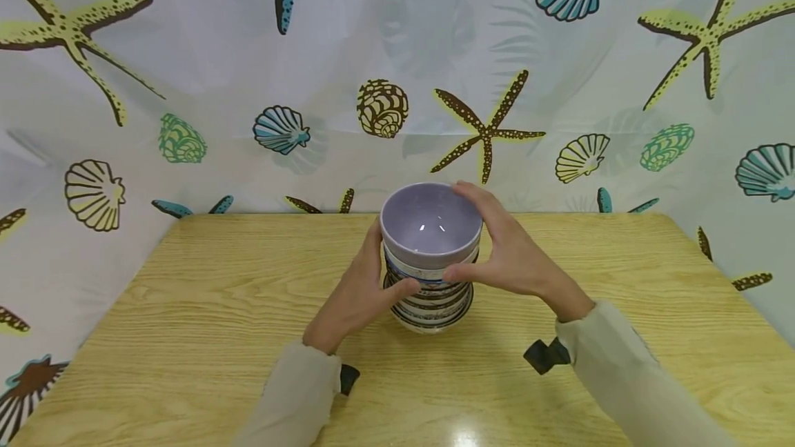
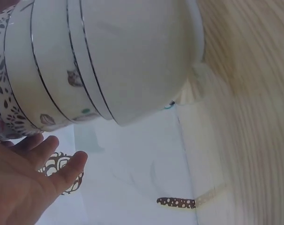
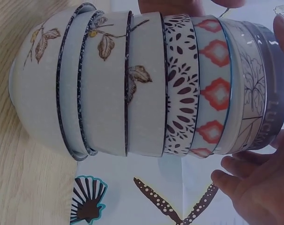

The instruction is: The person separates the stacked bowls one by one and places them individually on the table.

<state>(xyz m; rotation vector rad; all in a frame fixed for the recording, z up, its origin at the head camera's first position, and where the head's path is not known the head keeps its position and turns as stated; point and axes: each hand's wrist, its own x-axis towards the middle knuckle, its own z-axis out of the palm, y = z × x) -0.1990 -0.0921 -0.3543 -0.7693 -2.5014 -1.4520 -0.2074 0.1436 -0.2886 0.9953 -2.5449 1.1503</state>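
A tall stack of nested bowls [image 1: 428, 302] stands upright on the wooden table, topped by a lavender bowl [image 1: 428, 219] with nothing inside. My left hand [image 1: 357, 299] holds the upper stack from the left, thumb across the front and fingers mostly hidden behind. From the right, my right hand [image 1: 512, 254] grips near the top, fingers at the lavender bowl's back rim and thumb on the front below it. In the right wrist view, leaf-patterned bowls [image 3: 104, 84] form the lower part, with a red-patterned bowl [image 3: 214, 89] higher up.
The wooden table [image 1: 217, 336] extends on both sides of the stack. Behind it hangs a white curtain [image 1: 348, 47] printed with starfish and shells. Black straps [image 1: 546, 356] show at the sleeve cuffs.
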